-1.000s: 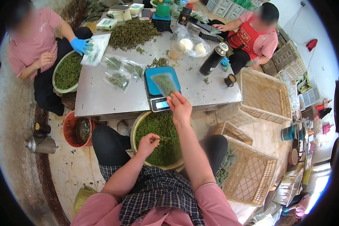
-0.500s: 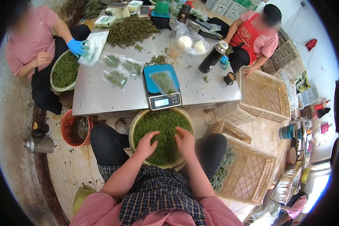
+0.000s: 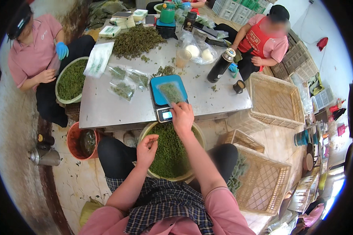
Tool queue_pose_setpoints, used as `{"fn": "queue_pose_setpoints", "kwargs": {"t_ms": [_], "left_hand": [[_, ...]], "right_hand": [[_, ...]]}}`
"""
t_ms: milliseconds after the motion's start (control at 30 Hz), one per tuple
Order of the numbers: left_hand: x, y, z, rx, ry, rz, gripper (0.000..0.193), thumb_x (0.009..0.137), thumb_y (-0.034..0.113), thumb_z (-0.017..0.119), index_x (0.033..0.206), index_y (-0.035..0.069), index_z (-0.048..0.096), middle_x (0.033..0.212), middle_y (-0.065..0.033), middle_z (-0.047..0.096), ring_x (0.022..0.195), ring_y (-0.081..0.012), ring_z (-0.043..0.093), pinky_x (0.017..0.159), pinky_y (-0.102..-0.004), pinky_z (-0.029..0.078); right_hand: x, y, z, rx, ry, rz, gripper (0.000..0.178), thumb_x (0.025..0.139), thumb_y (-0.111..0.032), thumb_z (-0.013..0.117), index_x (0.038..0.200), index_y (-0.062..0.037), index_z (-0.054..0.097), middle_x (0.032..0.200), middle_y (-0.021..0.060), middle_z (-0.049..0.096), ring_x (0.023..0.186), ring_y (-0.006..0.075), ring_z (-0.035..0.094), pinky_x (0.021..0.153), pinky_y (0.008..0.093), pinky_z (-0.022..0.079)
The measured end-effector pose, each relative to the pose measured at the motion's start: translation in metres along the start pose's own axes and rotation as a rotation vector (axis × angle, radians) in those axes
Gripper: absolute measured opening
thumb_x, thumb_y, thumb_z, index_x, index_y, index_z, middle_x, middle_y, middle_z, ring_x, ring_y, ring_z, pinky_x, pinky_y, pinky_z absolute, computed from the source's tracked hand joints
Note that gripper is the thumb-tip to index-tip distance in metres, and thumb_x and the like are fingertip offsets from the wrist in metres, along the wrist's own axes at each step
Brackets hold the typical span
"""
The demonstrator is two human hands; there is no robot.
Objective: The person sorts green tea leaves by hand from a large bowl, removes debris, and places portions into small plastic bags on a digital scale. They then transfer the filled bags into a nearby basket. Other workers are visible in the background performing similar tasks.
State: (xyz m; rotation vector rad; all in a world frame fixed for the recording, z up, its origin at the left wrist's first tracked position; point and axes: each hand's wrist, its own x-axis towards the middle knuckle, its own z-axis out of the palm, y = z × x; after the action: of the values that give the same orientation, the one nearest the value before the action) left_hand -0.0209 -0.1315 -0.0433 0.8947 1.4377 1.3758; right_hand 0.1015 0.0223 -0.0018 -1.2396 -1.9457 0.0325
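A clear plastic bag of green herb sprigs (image 3: 170,91) lies on the blue-topped digital scale (image 3: 157,83) at the table's near edge. The fingers of my right hand (image 3: 182,117) are closed on the bag's near end, partly covering the scale's display. My left hand (image 3: 146,152) hovers above a pale round basin heaped with small green sprigs (image 3: 166,156). Its fingertips are pinched together, and anything between them is too small to make out. The basin sits between my knees, below the table edge.
On the metal table (image 3: 125,111) lie filled bags (image 3: 122,89), flat empty bags (image 3: 99,60) and a herb pile (image 3: 137,41). A black flask (image 3: 220,66) stands at right. Plastic crates (image 3: 259,176) flank my right, an orange bucket (image 3: 79,143) my left. Co-workers sit around the table.
My right hand has moved from over the basin up to the bag on the scale. My left hand's fingers have drawn together. The left co-worker's gloved hand has left the flat bags.
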Motion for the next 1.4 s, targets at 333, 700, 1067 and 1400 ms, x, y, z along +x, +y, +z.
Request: {"fn": "queue_pose_setpoints", "kwargs": {"t_ms": [333,700,1067,1400], "left_hand": [[0.039,0.071,0.018,0.392,-0.086,0.267,0.064,0.071,0.014,0.078,0.127,0.003,0.05,0.121,-0.015,0.057,0.112,-0.0246,0.055,0.091,-0.0363,0.045],[-0.026,0.026,0.052,0.32,-0.266,-0.009,0.039,0.071,0.013,0.076,0.105,0.0,0.06,0.096,-0.0072,0.065,0.084,-0.0129,0.06,0.074,-0.0313,0.048],[-0.01,0.042,0.077,0.177,-0.402,0.092,0.04,0.075,0.005,0.073,0.114,0.004,0.062,0.112,-0.0063,0.063,0.102,-0.0172,0.059,0.087,-0.0324,0.047],[-0.025,0.079,0.164,0.354,-0.698,0.283,0.037,0.072,-0.001,0.069,0.109,-0.001,0.063,0.11,-0.0104,0.065,0.103,-0.0194,0.06,0.091,-0.0324,0.046]], "right_hand": [[0.029,-0.06,-0.111,-0.026,-0.571,-0.398,0.018,0.061,-0.009,0.065,0.079,-0.0125,0.069,0.082,0.0038,0.063,0.085,0.0241,0.061,0.067,0.0355,0.052],[-0.025,-0.031,-0.132,0.091,-1.19,0.032,0.03,0.065,-0.032,0.069,0.075,-0.0034,0.069,0.071,0.0131,0.066,0.072,0.0303,0.066,0.058,0.0405,0.05],[-0.039,-0.033,-0.212,0.081,-0.859,0.065,0.03,0.07,-0.016,0.069,0.098,-0.0042,0.064,0.083,0.01,0.067,0.082,0.0281,0.065,0.066,0.0372,0.053],[-0.094,0.0,-0.291,0.105,-0.221,0.189,0.038,0.063,-0.013,0.073,0.098,-0.006,0.059,0.1,0.0066,0.061,0.099,0.0244,0.058,0.073,0.0335,0.052]]}}
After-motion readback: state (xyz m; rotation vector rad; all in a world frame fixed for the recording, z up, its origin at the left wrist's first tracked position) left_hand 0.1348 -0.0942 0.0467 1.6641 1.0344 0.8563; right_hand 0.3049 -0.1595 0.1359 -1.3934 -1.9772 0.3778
